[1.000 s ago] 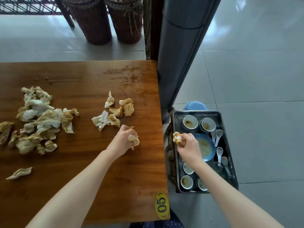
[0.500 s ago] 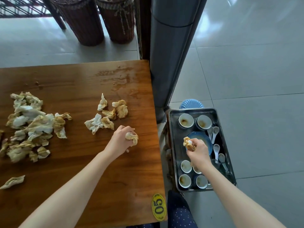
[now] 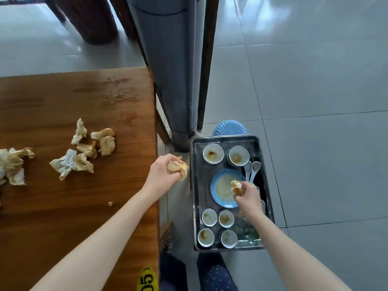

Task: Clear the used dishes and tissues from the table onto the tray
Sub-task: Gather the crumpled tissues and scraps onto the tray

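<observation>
tray [image 3: 227,140] on grey tiled floor [image 3: 315,80]

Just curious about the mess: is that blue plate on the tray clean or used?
Used. The blue plate has a brownish, smeared film across its middle, and lies flat in the tray.

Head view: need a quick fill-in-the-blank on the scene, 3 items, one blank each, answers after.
1. The right hand holds a crumpled tissue over the ____ plate on the tray.
2. The left hand grips a tissue wad just past the table edge, on the way toward the ____.
3. The yellow tag at the table's near edge reads ____.

Missing words: blue; tray; 05
</observation>
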The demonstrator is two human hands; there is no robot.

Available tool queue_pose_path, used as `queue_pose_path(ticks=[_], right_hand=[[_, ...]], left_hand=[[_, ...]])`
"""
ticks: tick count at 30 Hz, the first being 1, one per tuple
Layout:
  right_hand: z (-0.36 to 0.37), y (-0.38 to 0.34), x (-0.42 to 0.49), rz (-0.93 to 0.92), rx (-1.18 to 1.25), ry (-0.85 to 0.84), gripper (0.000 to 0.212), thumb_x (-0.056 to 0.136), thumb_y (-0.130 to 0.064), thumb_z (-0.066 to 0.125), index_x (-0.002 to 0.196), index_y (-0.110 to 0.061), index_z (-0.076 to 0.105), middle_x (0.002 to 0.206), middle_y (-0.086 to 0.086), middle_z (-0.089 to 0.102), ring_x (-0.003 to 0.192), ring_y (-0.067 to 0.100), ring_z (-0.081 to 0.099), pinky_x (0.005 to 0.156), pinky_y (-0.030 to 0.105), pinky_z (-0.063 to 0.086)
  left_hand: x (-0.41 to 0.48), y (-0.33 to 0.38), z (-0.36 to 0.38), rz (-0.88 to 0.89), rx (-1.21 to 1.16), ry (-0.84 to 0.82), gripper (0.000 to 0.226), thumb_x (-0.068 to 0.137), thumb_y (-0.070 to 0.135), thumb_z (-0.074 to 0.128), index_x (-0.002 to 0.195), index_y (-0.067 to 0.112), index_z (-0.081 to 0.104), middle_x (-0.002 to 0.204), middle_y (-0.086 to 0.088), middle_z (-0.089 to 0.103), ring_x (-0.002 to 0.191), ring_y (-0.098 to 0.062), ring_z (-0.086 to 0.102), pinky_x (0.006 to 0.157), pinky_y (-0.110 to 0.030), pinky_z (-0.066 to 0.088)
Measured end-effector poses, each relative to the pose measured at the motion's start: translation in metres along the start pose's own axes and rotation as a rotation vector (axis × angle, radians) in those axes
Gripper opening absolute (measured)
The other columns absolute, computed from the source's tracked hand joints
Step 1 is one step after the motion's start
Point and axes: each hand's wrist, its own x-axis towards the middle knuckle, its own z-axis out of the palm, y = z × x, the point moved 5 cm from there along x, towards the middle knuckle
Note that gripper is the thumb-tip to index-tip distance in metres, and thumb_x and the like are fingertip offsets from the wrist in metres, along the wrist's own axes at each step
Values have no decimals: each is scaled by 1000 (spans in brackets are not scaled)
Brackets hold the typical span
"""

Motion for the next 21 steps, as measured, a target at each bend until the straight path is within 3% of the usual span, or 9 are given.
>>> queue_pose_path(ticks=[5,9,12,16,21], right_hand=[[-8,17,20,-51,44,-51,49,77,-14,76,122,-13,57,119,2,55,112,17,52,94,27,41],[-23,37,25,-14,75,-50,52,76,-6,71,126,-12,57,126,5,56,116,17,52,93,20,37],[-38,50,25,-36,69,-36,50,78,-10,72,125,-12,58,126,5,57,116,18,53,98,26,40],[-51,66,24,-18,88,-40,50,78,-5,70,126,-14,58,127,4,57,116,19,53,102,37,43],[-59,83,25,0,111,-24,50,81,-5,68,129,-12,56,129,4,56,118,20,52,101,34,44]], left_hand=[[19,8,50,-44,11,-45,28,75,12,74,97,23,60,99,-2,59,88,-10,55,74,-21,45],[30,13,96,-100,23,-100,30,70,8,72,92,25,61,99,-3,58,83,-9,53,67,-16,39],[38,15,132,-122,21,-152,32,68,6,70,92,26,61,101,-2,58,83,-8,52,65,-6,34],[44,11,180,-150,63,-237,33,72,6,68,103,18,62,104,-6,54,93,-19,54,72,-17,36],[48,1,222,-197,38,-310,50,72,10,73,118,20,57,109,-2,51,101,-18,54,80,-19,37]])
